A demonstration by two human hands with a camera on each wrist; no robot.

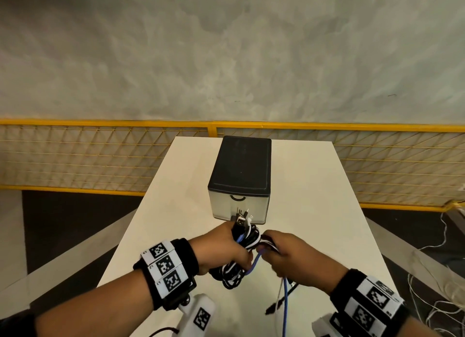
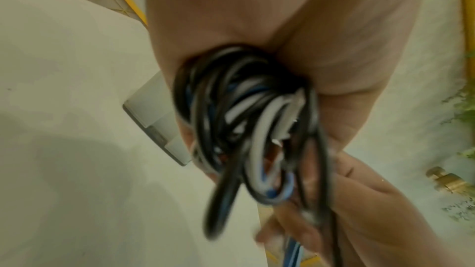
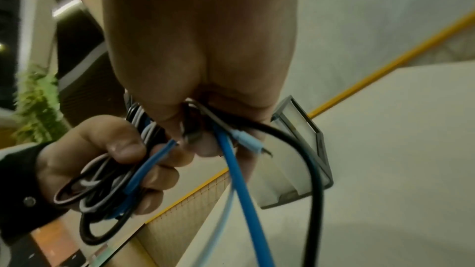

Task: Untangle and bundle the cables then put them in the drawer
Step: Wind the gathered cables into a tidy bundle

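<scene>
Over the near end of the white table [image 1: 314, 210], the left hand [image 1: 221, 251] is clenched around a coiled bundle of cables [image 1: 245, 238], black, white and blue strands looped together, with a few plug ends sticking up out of the top of the fist toward the drawer unit. Just to its right, the right hand [image 1: 289, 256] pinches the loose tails where they leave the bundle: a blue cable [image 1: 285, 304], a black cable [image 3: 312, 170] and a pale one all trail down from its fingers toward the table edge. Beyond the hands, near the middle of the table, stands a small drawer box [image 1: 240, 178] with a black top and a translucent front; its drawer looks closed, and I cannot tell whether anything lies inside. A yellow mesh fence [image 1: 100, 155] runs behind the table.
</scene>
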